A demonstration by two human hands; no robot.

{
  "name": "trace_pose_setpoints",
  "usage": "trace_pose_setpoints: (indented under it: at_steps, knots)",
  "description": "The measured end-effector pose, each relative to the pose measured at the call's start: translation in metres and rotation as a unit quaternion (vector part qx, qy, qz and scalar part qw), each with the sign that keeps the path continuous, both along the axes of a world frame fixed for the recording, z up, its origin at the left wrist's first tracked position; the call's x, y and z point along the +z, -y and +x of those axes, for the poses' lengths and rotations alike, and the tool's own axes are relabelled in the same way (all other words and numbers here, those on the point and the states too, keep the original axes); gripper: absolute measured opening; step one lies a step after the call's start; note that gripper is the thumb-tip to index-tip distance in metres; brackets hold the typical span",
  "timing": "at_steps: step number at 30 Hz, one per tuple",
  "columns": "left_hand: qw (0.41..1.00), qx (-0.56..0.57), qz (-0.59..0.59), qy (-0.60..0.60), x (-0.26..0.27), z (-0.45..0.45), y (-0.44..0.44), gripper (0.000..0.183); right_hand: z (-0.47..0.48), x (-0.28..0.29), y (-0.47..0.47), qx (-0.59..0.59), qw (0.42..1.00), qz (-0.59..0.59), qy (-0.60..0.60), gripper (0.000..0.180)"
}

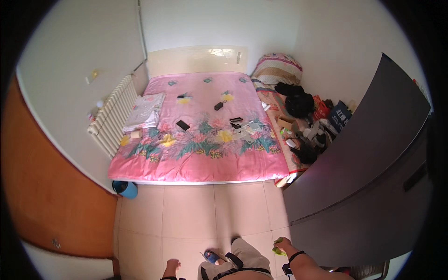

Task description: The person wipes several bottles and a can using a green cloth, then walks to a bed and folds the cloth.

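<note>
My right hand grips a crumpled yellow-green cloth, held low beside the grey wardrobe. Down at the bottom edge, left of my legs, hangs my left hand. I see nothing in it, but its fingers are too small to make out. A slipper shows on one foot over the tiled floor. Before me stands a bed with a pink floral sheet. On it lie a black phone, a small black pouch or case and several small items.
A blue waste bin stands at the bed's left foot corner. Folded white cloth lies near the radiator. Clothes and bags pile up right of the bed. An orange-brown wooden door is on the left.
</note>
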State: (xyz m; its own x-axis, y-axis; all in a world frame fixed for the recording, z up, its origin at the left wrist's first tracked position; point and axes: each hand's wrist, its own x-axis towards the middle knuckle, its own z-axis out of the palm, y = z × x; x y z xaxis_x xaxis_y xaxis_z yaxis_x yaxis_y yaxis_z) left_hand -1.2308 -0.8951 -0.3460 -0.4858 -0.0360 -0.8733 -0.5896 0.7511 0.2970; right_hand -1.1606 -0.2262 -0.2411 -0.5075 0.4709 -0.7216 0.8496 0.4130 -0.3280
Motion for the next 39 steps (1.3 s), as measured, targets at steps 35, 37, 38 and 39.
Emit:
trace_pose_setpoints:
  at_steps: [35, 37, 38, 39]
  knots:
    - [0.834, -0.37, -0.219, -0.346, -0.118, -0.716, 0.068, 0.017, -0.628, -0.071, 0.156, 0.06, 0.995, -0.058, -0.061, 0.035]
    - [0.866, -0.207, -0.214, -0.401, -0.137, -0.78, 0.042, 0.019, -0.639, -0.067, 0.179, 0.031, 0.997, -0.054, 0.036, 0.044]
    - [0.838, -0.153, -0.222, -0.473, -0.147, -0.822, 0.074, 0.021, -0.669, -0.074, 0.2, 0.09, 0.992, -0.058, 0.063, 0.05]
    - [0.855, -0.264, -0.18, -0.408, -0.155, -0.861, 0.03, 0.026, -0.666, -0.081, 0.194, 0.074, 0.995, 0.002, 0.068, 0.047]
